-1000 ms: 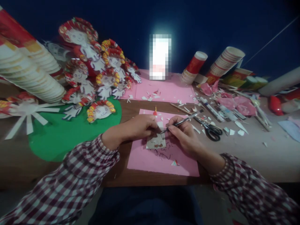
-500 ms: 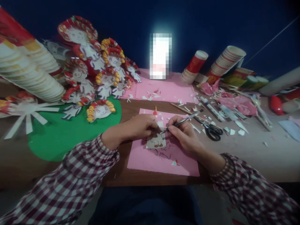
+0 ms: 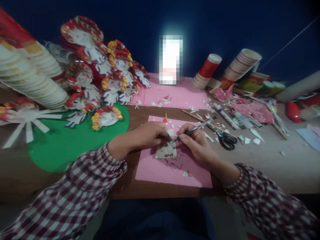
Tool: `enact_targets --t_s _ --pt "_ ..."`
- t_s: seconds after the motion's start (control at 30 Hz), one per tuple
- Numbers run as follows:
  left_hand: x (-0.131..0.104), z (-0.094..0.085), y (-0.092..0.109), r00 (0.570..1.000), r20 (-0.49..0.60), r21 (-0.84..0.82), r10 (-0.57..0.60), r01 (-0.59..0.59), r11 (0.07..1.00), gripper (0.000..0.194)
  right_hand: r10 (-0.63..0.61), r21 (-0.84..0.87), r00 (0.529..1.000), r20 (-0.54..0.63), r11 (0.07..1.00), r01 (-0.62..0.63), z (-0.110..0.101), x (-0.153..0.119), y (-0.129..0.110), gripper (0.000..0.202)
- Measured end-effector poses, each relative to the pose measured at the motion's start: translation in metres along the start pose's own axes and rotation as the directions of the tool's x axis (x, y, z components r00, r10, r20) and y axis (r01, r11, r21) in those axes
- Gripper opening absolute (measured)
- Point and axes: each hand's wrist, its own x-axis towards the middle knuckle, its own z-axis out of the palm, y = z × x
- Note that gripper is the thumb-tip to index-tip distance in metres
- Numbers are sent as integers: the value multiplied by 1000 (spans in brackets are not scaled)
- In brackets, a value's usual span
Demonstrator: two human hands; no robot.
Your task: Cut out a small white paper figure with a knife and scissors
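Observation:
My right hand (image 3: pixel 197 145) grips a slim pen (image 3: pixel 200 126), its tip touching or just above a small piece of white paper (image 3: pixel 165 151). Drawn lines show on that paper, with two brown shapes at its lower edge. From the left, my left hand (image 3: pixel 148 135) presses the paper down with curled fingers that hide its upper left part. Under both lies a pink sheet (image 3: pixel 155 175) with dark scribbled marks. A small triangular scrap (image 3: pixel 186 173) rests near the sheet's lower right.
Paper dolls (image 3: pixel 110 90) with red and yellow hair stand behind a green board (image 3: pixel 62 146) at left. Stacked paper cups (image 3: pixel 32 76) lean there. On the right lie black-handled scissors (image 3: pixel 227 139), markers (image 3: pixel 226 116), paper scraps and crumpled pink paper (image 3: pixel 260 111). A bright pixelated rectangle (image 3: pixel 171 60) stands behind.
The pen tip has barely shifted on the paper. Both hands keep their places, and the whole view has moved very slightly.

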Motion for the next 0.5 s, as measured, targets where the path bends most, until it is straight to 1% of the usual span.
enact_targets --t_s 0.37,0.5 --pt "0 0 0 1000 8 -1 -3 3 1000 25 -8 -28 1000 7 1000 8 -1 0 1 17" --pt "0 0 -1 1000 -1 0 3 -3 1000 25 -47 -102 999 20 994 49 0 -1 3 14"
